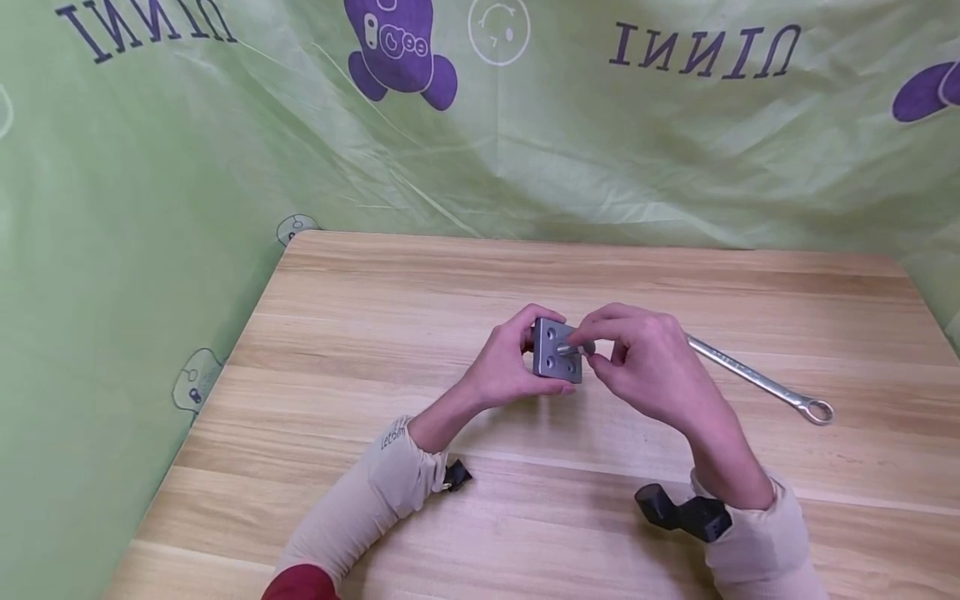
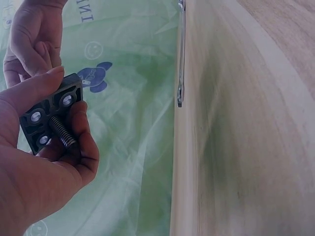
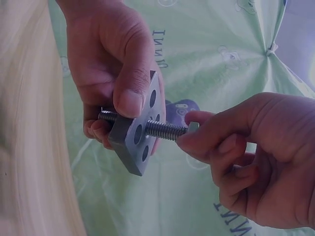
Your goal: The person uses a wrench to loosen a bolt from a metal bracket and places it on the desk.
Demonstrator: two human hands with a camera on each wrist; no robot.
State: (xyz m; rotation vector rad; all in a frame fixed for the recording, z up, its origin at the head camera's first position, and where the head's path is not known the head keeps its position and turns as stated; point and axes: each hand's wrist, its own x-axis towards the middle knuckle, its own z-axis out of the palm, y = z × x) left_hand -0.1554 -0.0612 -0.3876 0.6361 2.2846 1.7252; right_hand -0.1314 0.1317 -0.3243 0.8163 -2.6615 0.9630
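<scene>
My left hand (image 1: 506,367) grips a grey square metal plate (image 3: 130,158) by its edges, thumb on one side and fingers on the other. Round holes dot the plate's face. A threaded bolt (image 3: 165,131) runs through the plate's middle, its threaded end (image 2: 63,132) sticking out of the back near my left fingers. My right hand (image 1: 652,367) pinches the bolt at its head end, mostly covering the head. In the head view, both hands are over the middle of the table. Metal-lined holes and dark recesses show on the plate's back in the left wrist view.
A silver combination wrench (image 1: 757,379) lies on the wooden table (image 1: 375,333) to the right, its other end hidden behind my right hand. Green printed cloth (image 1: 480,167) hangs behind the table and along its left. Black wrist mounts (image 1: 684,511) stick out from both sleeves.
</scene>
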